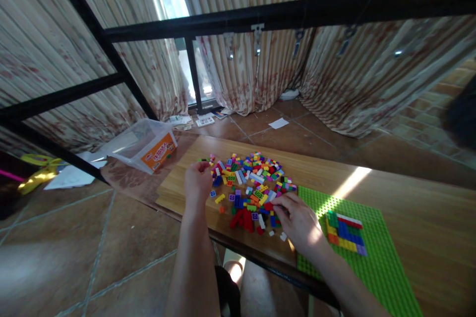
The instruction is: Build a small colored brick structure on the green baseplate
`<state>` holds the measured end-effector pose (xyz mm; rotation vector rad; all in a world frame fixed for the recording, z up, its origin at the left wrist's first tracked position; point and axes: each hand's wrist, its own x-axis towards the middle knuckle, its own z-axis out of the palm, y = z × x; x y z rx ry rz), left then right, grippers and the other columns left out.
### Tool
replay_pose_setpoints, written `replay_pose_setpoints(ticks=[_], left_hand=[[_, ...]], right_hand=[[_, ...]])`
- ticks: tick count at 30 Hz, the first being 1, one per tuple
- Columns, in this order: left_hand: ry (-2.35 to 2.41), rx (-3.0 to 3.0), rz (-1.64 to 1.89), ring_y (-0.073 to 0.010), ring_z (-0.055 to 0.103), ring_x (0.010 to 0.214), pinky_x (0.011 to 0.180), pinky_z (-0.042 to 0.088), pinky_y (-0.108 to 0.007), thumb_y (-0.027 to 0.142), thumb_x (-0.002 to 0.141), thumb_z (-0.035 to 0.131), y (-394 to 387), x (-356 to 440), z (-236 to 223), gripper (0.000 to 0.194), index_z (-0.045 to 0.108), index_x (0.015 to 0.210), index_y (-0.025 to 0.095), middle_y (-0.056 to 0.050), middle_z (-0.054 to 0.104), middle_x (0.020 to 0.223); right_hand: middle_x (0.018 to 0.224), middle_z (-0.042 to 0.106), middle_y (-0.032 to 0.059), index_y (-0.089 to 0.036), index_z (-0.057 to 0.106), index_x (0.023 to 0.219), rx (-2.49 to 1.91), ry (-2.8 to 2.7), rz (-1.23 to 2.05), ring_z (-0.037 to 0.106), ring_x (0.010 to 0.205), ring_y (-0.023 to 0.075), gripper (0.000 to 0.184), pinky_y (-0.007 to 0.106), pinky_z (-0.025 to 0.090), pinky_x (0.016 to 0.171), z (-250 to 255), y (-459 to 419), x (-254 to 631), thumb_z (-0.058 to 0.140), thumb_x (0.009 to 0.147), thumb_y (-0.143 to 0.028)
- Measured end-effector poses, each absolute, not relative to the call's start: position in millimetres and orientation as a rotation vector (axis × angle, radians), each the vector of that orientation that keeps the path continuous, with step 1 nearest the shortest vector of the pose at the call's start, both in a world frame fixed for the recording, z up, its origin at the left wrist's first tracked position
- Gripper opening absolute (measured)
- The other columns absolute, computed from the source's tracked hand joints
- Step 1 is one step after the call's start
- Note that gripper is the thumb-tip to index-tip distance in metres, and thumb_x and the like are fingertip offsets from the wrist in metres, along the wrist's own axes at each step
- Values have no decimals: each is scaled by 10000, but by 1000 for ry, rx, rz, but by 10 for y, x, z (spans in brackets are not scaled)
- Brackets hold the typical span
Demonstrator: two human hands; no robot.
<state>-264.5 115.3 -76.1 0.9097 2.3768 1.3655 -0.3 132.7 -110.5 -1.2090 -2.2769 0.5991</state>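
Observation:
A loose heap of toy building bricks in many colours spreads over the wooden bench. At the heap's left edge is my left hand, its fingers curled together; whatever they hold is hidden. My right hand reaches over the heap's right side, thumb and forefinger pinched at a red brick. Beneath my right wrist lies a green studded baseplate. A flat block of joined bricks in blue, yellow, orange, green, red, white and purple sits on it.
A clear plastic box with an orange label stands beyond the bench's left end. The wooden bench runs rightward past the baseplate. A black metal frame crosses in front of the curtains. Papers lie on the tiled floor.

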Motion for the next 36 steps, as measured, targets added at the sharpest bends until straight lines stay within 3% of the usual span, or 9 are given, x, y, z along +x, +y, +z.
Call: replay_pose_setpoints(ticks=[8,16,19,21,24,29,32,36], left_hand=[[2555,1166,617,-270,648,870,737,451,-351,226,669,631,1045,-2531,-704,188,703,843,212,-101,715,855],[2606,1205,338,-286,650,898,746,470,-354,215,673,609,1114,-2472,-700,159,712,795,207,-119,718,878],[2570,1299,446,-272,648,835,727,469,-343,292,707,606,1135,-2509,-682,157,714,777,202,-95,712,795],[2461,1307,749,-239,639,777,699,465,-318,332,701,626,1161,-2449,-649,203,711,803,179,-76,703,779],[1927,1213,1188,-145,577,634,587,435,-242,385,699,656,1203,-2106,-577,297,695,869,144,-30,664,716],[1272,979,1158,-49,404,455,459,320,-182,301,729,663,1273,-1147,-577,239,664,902,136,29,562,600],[1240,886,1109,-51,445,489,481,347,-180,208,768,614,1299,-731,-683,146,668,876,126,7,587,639],[1300,883,1028,-58,492,499,492,368,-186,163,786,582,1297,-494,-787,133,682,865,124,-10,620,663]], right_hand=[[906,661,35,-240,668,879,-1188,-2272,605,635,767,191,189,308,498,667,-1110,1334,41,479,878,-252],[901,667,35,-232,681,879,-1148,-2215,595,627,762,180,174,312,490,705,-967,1318,94,507,877,-229],[871,672,42,-213,685,872,-1070,-2122,630,630,790,172,167,303,491,735,-845,1400,203,519,872,-209],[865,681,51,-201,689,856,-1088,-1993,619,635,815,172,156,306,495,758,-754,1511,359,534,860,-214],[805,700,44,-201,701,835,-1247,-1725,576,641,746,173,130,327,505,717,-633,1671,668,590,819,-268],[797,707,30,-201,696,840,-1198,-1553,850,634,719,155,138,310,511,667,-558,1695,1017,658,754,-301],[873,708,36,-204,690,933,-1160,-1753,1035,632,740,151,227,311,520,675,-593,1611,1101,682,746,-333],[938,691,46,-207,679,1000,-1205,-1965,994,633,809,167,312,321,527,726,-663,1541,1172,718,730,-357]])
